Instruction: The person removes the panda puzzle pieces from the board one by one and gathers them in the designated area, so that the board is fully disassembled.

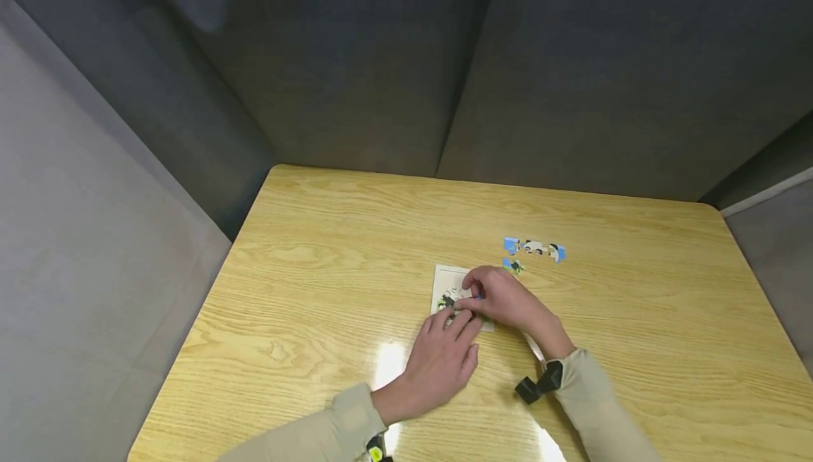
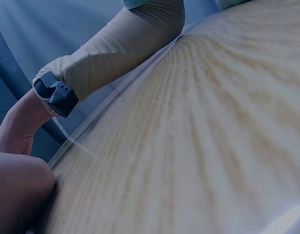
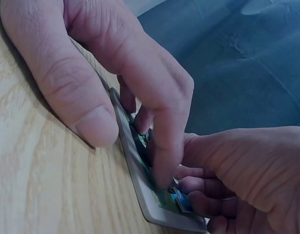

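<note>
A small puzzle board [image 1: 444, 275] with a pale rim lies on the table, partly filled with green, black and white pieces. My left hand [image 1: 441, 360] rests its fingertips on the board's near part, its thumb [image 3: 98, 126] down on the table beside the rim. From the right, my right hand [image 1: 504, 298] reaches over the board and pinches a jigsaw piece with blue on it [image 3: 184, 201] at the board's surface. Fingers cover most of that piece and much of the picture. The left wrist view shows no board, only table, the right forearm and part of a hand.
Loose jigsaw pieces lie beyond the right hand: a blue one [image 1: 511, 245], a panda-face one [image 1: 535, 247], a blue-and-white one [image 1: 557, 252] and a green one [image 1: 513, 266]. The wooden table [image 1: 305, 293] meets dark curtains [image 1: 356, 95] at its far edge.
</note>
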Tool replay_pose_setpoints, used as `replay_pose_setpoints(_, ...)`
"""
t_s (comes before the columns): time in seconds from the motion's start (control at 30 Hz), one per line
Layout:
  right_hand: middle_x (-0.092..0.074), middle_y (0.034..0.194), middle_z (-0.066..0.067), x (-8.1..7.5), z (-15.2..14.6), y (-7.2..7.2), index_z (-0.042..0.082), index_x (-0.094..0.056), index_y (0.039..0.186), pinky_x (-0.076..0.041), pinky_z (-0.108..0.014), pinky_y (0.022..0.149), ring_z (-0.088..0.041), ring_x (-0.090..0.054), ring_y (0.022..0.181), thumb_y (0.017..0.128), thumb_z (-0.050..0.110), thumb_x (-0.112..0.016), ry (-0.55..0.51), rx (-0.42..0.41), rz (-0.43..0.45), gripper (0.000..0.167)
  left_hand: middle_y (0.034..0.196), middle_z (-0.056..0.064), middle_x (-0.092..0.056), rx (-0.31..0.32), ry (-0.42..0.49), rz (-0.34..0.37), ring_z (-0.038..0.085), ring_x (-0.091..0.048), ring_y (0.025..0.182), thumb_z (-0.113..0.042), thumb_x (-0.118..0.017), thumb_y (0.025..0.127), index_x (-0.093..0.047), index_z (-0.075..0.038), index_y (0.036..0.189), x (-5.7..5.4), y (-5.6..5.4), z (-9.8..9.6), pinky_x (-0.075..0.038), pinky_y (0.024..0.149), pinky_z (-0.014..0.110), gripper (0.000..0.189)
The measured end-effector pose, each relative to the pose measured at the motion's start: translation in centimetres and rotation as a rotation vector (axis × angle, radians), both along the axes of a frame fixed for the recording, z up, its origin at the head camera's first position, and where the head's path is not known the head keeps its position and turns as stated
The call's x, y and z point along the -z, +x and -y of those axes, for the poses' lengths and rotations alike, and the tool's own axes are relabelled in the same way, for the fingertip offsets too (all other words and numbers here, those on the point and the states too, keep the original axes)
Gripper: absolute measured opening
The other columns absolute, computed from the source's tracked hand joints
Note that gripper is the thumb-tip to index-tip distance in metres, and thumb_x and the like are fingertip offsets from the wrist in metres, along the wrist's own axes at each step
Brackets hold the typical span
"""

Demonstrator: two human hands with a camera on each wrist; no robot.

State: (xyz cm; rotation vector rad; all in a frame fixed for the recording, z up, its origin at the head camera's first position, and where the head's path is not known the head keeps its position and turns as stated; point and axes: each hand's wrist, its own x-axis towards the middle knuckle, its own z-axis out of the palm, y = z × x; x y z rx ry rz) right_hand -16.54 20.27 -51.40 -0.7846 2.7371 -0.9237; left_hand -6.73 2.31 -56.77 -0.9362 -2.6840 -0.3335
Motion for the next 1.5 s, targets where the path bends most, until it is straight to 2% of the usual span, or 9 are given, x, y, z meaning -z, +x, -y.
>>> replay_pose_setpoints(0.23,-0.057,0.072,0.006,0.0,0.1,-0.1,0.006,-0.075,0.092,-0.045,-0.024,0.059,-0.006,-0.049,0.062,0.083,0.029,-0.09,0.019,-0.012,-0.043,0.029,0.135,-0.002,-0.053,0.009,0.014,-0.001,0.027,-0.049,0.131,-0.033,-0.047,0.106,-0.061,-0.022,0.132,0.1,0.0,-0.1,-0.047,0.104,0.043,0.031)
replay_pose_setpoints(0.37,-0.059,0.071,0.004,-0.2,0.3,-0.2,0.007,-0.075,0.091,-0.045,-0.024,0.058,-0.006,-0.049,0.061,0.082,0.03,-0.091,0.031,-0.003,-0.043,0.029,0.135,-0.003,-0.053,0.002,0.002,-0.015,0.027,-0.049,0.131,-0.033,-0.047,0.106,-0.06,-0.022,0.133,0.1,0.0,-0.1,-0.047,0.104,0.043,0.031)
replay_pose_setpoints(0.67,-0.06,0.072,0.004,-0.2,0.3,-0.4,0.007,-0.075,0.093,-0.046,-0.025,0.06,-0.006,-0.051,0.062,0.086,0.022,-0.086,0.056,-0.01,-0.037,0.02,0.136,-0.004,-0.053,0.0,-0.002,0.009,0.026,-0.049,0.127,-0.034,-0.044,0.107,-0.059,-0.023,0.135,0.0,0.0,-0.1,-0.046,0.102,0.041,0.033)
replay_pose_setpoints(0.97,-0.061,0.076,0.0,0.3,0.3,-0.6,0.004,-0.074,0.096,-0.046,-0.025,0.061,-0.008,-0.05,0.064,0.086,0.022,-0.087,-0.017,-0.007,-0.028,0.024,0.138,-0.004,-0.053,-0.008,-0.027,-0.002,0.026,-0.049,0.129,-0.035,-0.046,0.107,-0.059,-0.024,0.136,-0.2,0.0,-0.1,-0.046,0.104,0.041,0.034)
replay_pose_setpoints(1.07,-0.059,0.076,0.001,0.4,0.3,-0.7,0.004,-0.074,0.097,-0.045,-0.026,0.061,-0.009,-0.05,0.065,0.087,0.02,-0.086,-0.017,0.011,-0.026,0.023,0.14,-0.005,-0.052,-0.008,-0.024,0.005,0.025,-0.049,0.129,-0.035,-0.045,0.107,-0.058,-0.024,0.137,-0.2,0.0,0.0,-0.045,0.103,0.041,0.034)
replay_pose_setpoints(1.3,-0.06,0.081,0.0,0.9,0.0,-0.9,0.006,-0.073,0.101,-0.044,-0.026,0.062,-0.012,-0.052,0.07,0.086,0.022,-0.087,-0.014,0.023,-0.039,0.026,0.139,-0.004,-0.054,-0.015,-0.013,-0.056,0.026,-0.052,0.126,-0.035,-0.049,0.105,-0.061,-0.024,0.136,0.2,0.0,-0.1,-0.046,0.101,0.04,0.035)
replay_pose_setpoints(1.5,-0.06,0.078,0.002,0.9,-0.1,-1.0,0.007,-0.073,0.097,-0.044,-0.025,0.059,-0.009,-0.051,0.065,0.085,0.024,-0.088,-0.028,0.026,-0.016,0.025,0.138,-0.004,-0.054,-0.017,-0.016,-0.055,0.025,-0.052,0.125,-0.035,-0.049,0.105,-0.061,-0.024,0.136,0.2,0.0,0.0,-0.046,0.101,0.04,0.035)
